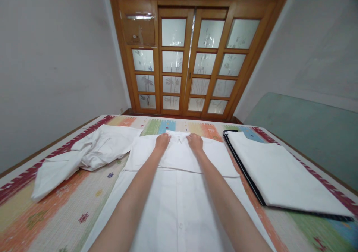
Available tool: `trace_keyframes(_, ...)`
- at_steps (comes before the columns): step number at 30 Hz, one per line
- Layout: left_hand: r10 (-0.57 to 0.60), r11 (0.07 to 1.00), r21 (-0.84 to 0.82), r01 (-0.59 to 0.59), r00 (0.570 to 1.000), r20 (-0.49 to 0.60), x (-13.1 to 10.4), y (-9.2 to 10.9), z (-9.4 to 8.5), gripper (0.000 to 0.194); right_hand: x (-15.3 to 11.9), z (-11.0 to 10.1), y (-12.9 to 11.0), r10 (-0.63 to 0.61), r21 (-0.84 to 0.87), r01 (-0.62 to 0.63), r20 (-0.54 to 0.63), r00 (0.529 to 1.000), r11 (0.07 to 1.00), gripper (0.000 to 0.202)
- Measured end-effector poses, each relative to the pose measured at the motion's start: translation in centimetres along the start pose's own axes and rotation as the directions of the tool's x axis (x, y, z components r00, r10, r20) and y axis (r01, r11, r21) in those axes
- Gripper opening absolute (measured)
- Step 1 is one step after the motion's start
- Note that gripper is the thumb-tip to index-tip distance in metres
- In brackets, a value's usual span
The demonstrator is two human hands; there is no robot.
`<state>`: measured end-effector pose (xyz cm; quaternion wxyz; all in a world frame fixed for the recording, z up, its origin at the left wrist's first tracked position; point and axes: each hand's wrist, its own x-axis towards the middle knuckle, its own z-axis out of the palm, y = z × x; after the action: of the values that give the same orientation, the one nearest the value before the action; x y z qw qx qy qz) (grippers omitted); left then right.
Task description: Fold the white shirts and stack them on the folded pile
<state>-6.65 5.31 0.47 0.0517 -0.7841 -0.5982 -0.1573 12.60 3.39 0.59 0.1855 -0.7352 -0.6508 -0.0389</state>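
A white button-front shirt (179,203) lies flat before me, its collar (179,134) at the far end. Across its upper part runs a horizontal layer of white cloth (181,158) with a loose lower edge. My left hand (162,142) is closed on the left side of the collar, fingers pinched. On the collar's right side, my right hand (195,142) pinches the cloth in the same way. Both forearms stretch over the shirt and cover parts of its front.
A crumpled white garment (103,147) lies to the left. At the right is a folded white cloth (285,170) on top of a dark one (248,181). A patterned cover (75,203) lies beneath everything. Beyond stand wooden glazed doors (192,49); a pale green board (304,129) leans right.
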Motion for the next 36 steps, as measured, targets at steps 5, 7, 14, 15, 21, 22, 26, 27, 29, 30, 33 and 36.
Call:
trace_keyframes(5,0.058,0.998,-0.003,-0.058,0.996,0.073,-1.6,-0.5,-0.1,0.048,-0.7,-0.3,-0.2,-0.046,-0.014,0.047,0.066,0.997,0.999,0.040)
trace_keyframes(7,0.056,0.998,-0.009,-0.056,0.992,0.110,-2.4,-0.7,-0.4,0.053,-1.4,-0.6,-0.2,-0.092,-0.016,0.094,0.090,0.992,0.995,0.044)
trace_keyframes(14,0.036,0.999,-0.013,-0.034,0.994,0.105,-5.6,-0.6,-1.8,0.056,-4.7,-1.8,0.9,-0.124,-0.059,0.144,0.259,0.958,0.988,0.063)
trace_keyframes(15,0.046,0.999,-0.012,-0.045,0.994,0.098,-6.1,-0.7,-2.0,0.055,-5.2,-2.0,1.3,-0.129,-0.060,0.150,0.265,0.955,0.987,0.064)
trace_keyframes(21,0.170,0.985,-0.018,-0.169,0.976,0.138,-9.4,-3.3,-3.6,0.056,-7.7,-3.2,4.9,-0.149,-0.080,0.177,0.276,0.950,0.981,0.065)
trace_keyframes(22,0.186,0.982,-0.021,-0.185,0.971,0.149,-9.8,-4.0,-3.9,0.055,-8.0,-3.4,5.5,-0.140,-0.092,0.170,0.272,0.952,0.981,0.066)
trace_keyframes(26,0.147,0.989,0.001,-0.151,0.969,0.199,-11.3,-6.3,-5.0,0.054,-9.3,-4.2,8.0,-0.078,-0.112,0.107,0.237,0.968,0.988,0.071)
trace_keyframes(27,0.129,0.991,0.013,-0.135,0.969,0.209,-11.7,-6.8,-5.3,0.054,-9.6,-4.4,8.7,-0.057,-0.112,0.084,0.224,0.973,0.990,0.073)
trace_keyframes(29,0.099,0.993,0.033,-0.109,0.971,0.218,-12.3,-7.7,-5.8,0.055,-10.1,-4.7,10.2,-0.025,-0.124,0.050,0.201,0.979,0.991,0.076)
trace_keyframes(30,0.082,0.995,0.043,-0.094,0.973,0.216,-12.6,-8.1,-6.0,0.057,-10.4,-4.8,10.9,-0.015,-0.134,0.042,0.191,0.981,0.990,0.077)
trace_keyframes(33,0.008,0.996,0.081,-0.023,0.983,0.182,-13.4,-8.7,-6.4,0.060,-11.0,-5.1,12.7,0.010,-0.151,0.017,0.178,0.984,0.988,0.075)
trace_keyframes(36,-0.062,0.991,0.124,0.047,0.991,0.119,-13.9,-8.6,-6.5,0.059,-11.6,-5.7,13.2,0.025,-0.154,0.000,0.163,0.986,0.988,0.069)
